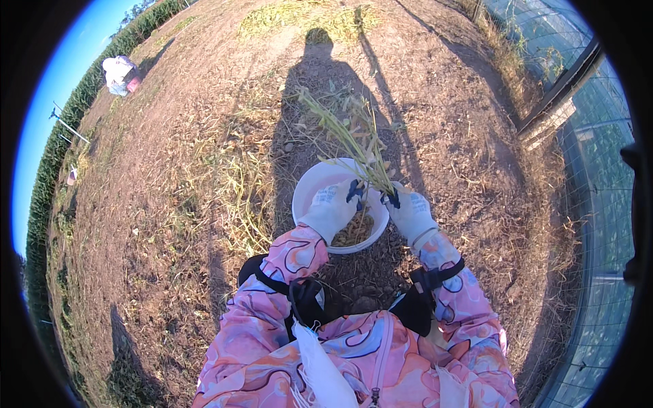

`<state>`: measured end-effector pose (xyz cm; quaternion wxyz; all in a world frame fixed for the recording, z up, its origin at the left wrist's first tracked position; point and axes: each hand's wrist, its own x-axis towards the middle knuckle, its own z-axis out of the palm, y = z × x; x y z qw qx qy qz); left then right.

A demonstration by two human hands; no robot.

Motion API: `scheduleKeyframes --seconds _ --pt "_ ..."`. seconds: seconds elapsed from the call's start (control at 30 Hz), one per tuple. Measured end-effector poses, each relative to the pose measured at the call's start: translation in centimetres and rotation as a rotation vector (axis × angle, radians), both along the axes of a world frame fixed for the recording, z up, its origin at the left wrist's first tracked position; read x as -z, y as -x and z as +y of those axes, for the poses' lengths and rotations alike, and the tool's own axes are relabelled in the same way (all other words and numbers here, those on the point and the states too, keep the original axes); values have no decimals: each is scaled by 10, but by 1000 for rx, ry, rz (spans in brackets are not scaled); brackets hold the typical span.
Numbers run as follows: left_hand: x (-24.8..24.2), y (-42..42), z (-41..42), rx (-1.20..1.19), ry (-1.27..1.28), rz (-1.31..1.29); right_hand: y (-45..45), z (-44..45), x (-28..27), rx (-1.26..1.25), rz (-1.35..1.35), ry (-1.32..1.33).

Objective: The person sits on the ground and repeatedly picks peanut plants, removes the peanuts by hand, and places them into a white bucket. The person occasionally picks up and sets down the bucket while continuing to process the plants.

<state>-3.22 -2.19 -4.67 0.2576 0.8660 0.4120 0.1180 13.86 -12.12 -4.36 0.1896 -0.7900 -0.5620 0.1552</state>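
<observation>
Both my hands wear white work gloves with dark fingertips. My right hand point(408, 206) grips the lower stems of a bunch of cut, yellow-green plant stalks point(352, 135), which point up and away over a white plastic bucket point(302, 191). At the near side of that bunch my left hand point(334, 204) is over the bucket's opening, its fingertips at a thin stem; how firmly they close on it is hard to tell. Inside the bucket, at the bottom, lie brownish-yellow pods point(357, 232), partly hidden by my left hand. The bucket stands on the soil in front of me.
Dry stalks point(250, 204) lie left of the bucket, with a yellow-green heap point(285, 18) farther ahead. A wire-mesh fence point(604, 204) and a post point(561, 92) border the right. Another person point(120, 74) is low to the ground at far left, near tall green plants point(43, 204).
</observation>
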Motion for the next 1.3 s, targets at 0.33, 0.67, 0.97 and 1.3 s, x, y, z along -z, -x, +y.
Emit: scheduleKeyframes --seconds 0.33,0.67,0.97,1.3 --pt "-21 4 13 109 234 54 -6 -4 8 -75 -9 -62" --pt "-6 -4 6 -80 78 8 0 -1 22 -60 -62 -106" --pt "-3 -3 8 -86 87 -158 6 1 18 -53 50 -140" --pt "2 -14 14 -127 25 165 15 7 12 -20 15 87"
